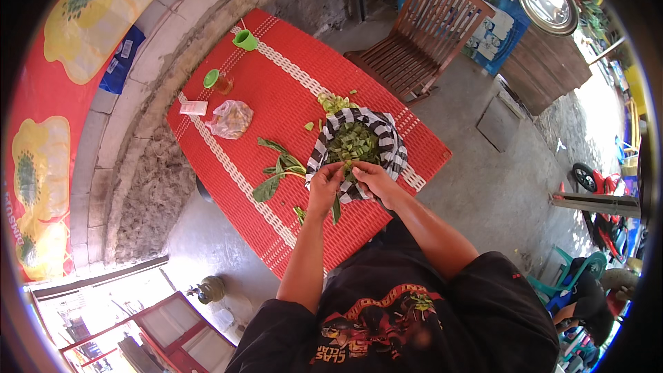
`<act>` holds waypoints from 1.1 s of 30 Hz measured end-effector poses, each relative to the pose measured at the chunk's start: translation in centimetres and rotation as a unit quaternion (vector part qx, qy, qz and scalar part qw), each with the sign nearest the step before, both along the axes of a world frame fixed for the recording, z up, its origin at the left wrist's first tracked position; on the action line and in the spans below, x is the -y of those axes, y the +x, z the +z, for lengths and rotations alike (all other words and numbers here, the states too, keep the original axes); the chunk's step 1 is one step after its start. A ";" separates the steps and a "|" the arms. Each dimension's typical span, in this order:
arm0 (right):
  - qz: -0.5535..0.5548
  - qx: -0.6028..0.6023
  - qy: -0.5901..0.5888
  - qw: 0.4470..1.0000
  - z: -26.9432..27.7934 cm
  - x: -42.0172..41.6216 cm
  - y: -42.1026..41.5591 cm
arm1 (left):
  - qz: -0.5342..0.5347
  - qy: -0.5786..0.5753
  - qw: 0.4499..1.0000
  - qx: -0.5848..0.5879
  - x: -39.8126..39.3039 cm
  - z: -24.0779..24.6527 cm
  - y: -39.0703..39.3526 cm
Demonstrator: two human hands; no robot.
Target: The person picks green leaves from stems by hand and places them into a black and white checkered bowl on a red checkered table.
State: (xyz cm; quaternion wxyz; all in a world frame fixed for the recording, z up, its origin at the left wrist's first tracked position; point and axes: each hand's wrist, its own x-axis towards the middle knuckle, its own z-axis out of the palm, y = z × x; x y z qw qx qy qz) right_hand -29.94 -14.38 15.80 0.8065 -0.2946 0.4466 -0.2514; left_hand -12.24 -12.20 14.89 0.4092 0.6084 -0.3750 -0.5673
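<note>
Both hands meet over the near part of a bowl lined with black-and-white striped material (396, 140), which holds chopped green leaf and stem pieces (355, 141). Between the fingertips of my left hand (326, 184) and my right hand (374, 178) is a small piece of green vegetable (348, 166). A dark leaf hangs below my left hand. Left of the bowl lie whole leafy green stalks (279, 171). Pale green trimmings (335, 102) lie just beyond the bowl. A small cut bunch of stems (299, 214) rests near my left wrist. Whether my right hand also holds a knife cannot be told.
The red woven tablecloth (290, 98) carries a knotted clear plastic bag (231, 119), a white packet (193, 108), a glass with a green lid (211, 79) and a green cup (245, 40). A wooden chair (419, 36) stands beyond the table. Another person (585, 295) sits at the far right.
</note>
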 end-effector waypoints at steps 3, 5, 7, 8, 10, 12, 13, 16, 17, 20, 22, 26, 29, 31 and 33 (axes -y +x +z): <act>-0.004 -0.013 -0.003 1.000 0.5 -0.2 -0.2 | -0.009 -0.010 1.000 0.012 -0.1 0.7 -0.3; -0.017 0.006 -0.003 1.000 -0.1 -0.3 -0.4 | -0.025 0.000 0.999 0.027 -0.3 0.2 -0.1; -0.020 0.016 -0.002 1.000 -0.2 -0.3 -0.7 | -0.034 0.010 0.999 0.031 -0.4 0.5 -0.1; -0.017 0.018 -0.003 1.000 -0.1 -0.4 -0.8 | -0.035 0.014 0.999 0.028 -0.4 0.7 -0.1; -0.009 0.028 -0.024 0.999 -0.1 -0.6 -1.0 | -0.033 0.023 0.999 0.011 -0.5 0.8 -0.1; 0.001 0.044 -0.064 0.997 -0.3 -0.9 -1.3 | -0.029 0.034 0.999 -0.019 -0.6 0.6 0.1; 0.003 0.055 -0.071 0.996 -0.2 -1.0 -1.4 | -0.038 0.042 0.998 -0.035 -0.6 0.6 0.3; 0.009 0.088 -0.091 0.992 -0.3 -1.0 -1.6 | -0.065 0.067 0.992 -0.079 -0.3 0.9 0.8; 0.011 0.099 -0.095 0.990 -0.9 -0.9 -1.7 | -0.073 0.078 0.990 -0.090 -0.2 1.0 0.9; 0.016 0.124 -0.099 0.987 -1.2 -0.9 -1.8 | -0.087 0.094 0.984 -0.121 0.0 1.3 1.1; 0.015 0.132 -0.099 0.986 -1.4 -0.8 -1.7 | -0.088 0.103 0.982 -0.133 0.3 1.7 1.0; 0.003 0.152 -0.095 0.984 -2.5 -0.6 -1.4 | -0.082 0.126 0.975 -0.161 0.9 1.5 1.2; -0.006 0.162 -0.093 0.982 -2.9 -0.3 -0.9 | -0.082 0.129 0.972 -0.176 1.2 0.7 1.6; -0.017 0.140 -0.079 0.987 -3.2 -0.1 -0.5 | -0.079 0.130 0.973 -0.173 1.3 0.0 1.7; -0.030 0.097 -0.052 0.993 -3.4 0.2 0.1 | -0.070 0.133 0.975 -0.164 1.4 -0.6 1.6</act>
